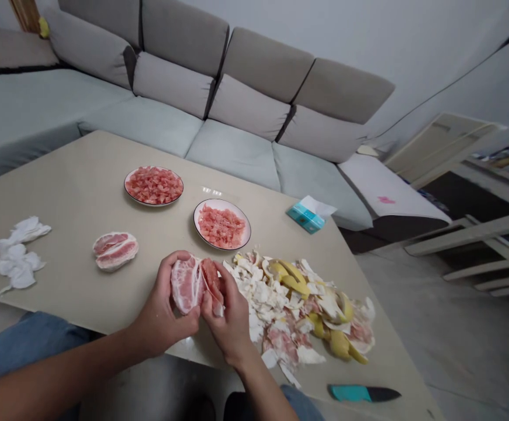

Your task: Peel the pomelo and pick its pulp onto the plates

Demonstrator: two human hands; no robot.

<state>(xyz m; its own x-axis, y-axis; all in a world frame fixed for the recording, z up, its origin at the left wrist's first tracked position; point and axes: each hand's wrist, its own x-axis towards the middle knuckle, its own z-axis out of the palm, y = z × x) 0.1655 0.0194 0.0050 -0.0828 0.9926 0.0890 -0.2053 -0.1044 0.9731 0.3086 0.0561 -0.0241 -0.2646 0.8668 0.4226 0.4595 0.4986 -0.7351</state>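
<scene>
Between my two hands, above the table's near edge, is a peeled pomelo piece [187,285] with pink flesh and white membrane. My left hand [165,316] is wrapped round its left side. Fingers of my right hand [232,313] pinch a segment [211,279] on the right side, which stands partly apart from the rest. Left of my hands, another peeled pomelo chunk [116,251] lies on the table. Just beyond my hands is a plate [248,240] of pink pulp pieces; a second, fuller plate [154,203] stands farther back to the left.
A heap of yellow and white peel [289,298] spreads right of my hands on the table [70,193]. A knife [363,393] with a teal handle lies near the front right. Crumpled tissues [17,251] are at the left, a tissue pack [309,215] at the back right. A sofa [236,152] stands behind.
</scene>
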